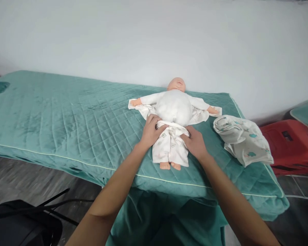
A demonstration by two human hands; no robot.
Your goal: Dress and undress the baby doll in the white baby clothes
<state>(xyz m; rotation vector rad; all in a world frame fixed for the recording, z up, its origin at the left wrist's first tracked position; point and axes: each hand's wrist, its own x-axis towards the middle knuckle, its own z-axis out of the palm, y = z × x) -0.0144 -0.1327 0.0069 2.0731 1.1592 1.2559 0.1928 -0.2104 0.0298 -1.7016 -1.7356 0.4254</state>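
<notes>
A baby doll (176,84) lies on its back on the green quilted bed cover (97,126), arms spread wide and feet toward me. Its middle is wrapped in white cloth (174,106), with a patterned white garment (199,116) spread out beneath its arms. White printed pants (169,147) cover its legs, and only the toes stick out below. At the left of the waistband, my left hand (152,131) grips the pants, thumb pointing inward. My right hand (194,141) pinches the waistband's right side. The fingertips of both hands are partly hidden in the fabric.
A crumpled white cloth with green prints (243,140) lies at the bed's right edge. Beyond it stand a red plastic chair or bin (290,143) and a grey wall (143,41) runs behind. A black bag-like object (25,222) is on the floor at lower left.
</notes>
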